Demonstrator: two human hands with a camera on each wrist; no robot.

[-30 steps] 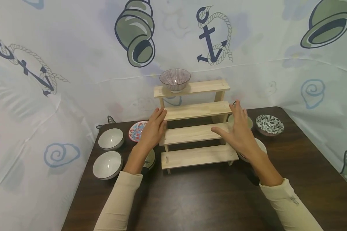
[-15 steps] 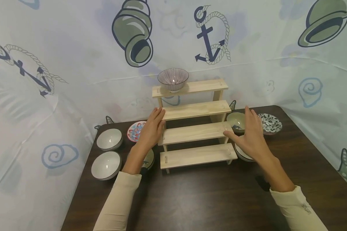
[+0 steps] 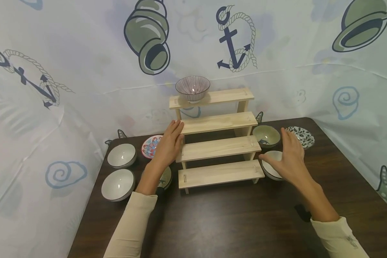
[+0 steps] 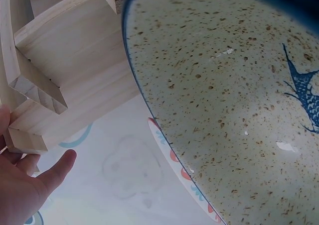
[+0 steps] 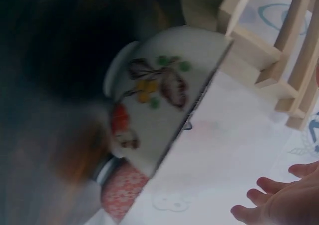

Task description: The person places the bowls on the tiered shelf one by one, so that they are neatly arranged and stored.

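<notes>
A four-tier wooden display stand [image 3: 219, 145] stands on the dark table, with a purple-striped bowl [image 3: 192, 87] on its top tier. At the stand's left side my left hand [image 3: 169, 145] touches the end of a tier with extended fingers; in the left wrist view its thumb [image 4: 60, 168] sticks out beside the board. My right hand [image 3: 290, 157], fingers spread and holding nothing, hovers right of the stand, above a white bowl [image 3: 271, 172]. That bowl shows painted leaves and berries on its outside in the right wrist view. A green bowl [image 3: 266, 136] sits behind it.
Two white bowls [image 3: 117, 184] stand at the table's left. A red-and-blue patterned dish [image 3: 149, 146] and a speckled bowl with a blue fish [image 4: 214, 85] are by the left arm. A black-and-white leaf-patterned bowl [image 3: 304, 136] is at the back right. A printed cloth [image 3: 277, 53] hangs behind.
My right hand has moved away from the stand, rightward and toward me, uncovering the green bowl and part of the white bowl. The left hand stays at the stand's left side.
</notes>
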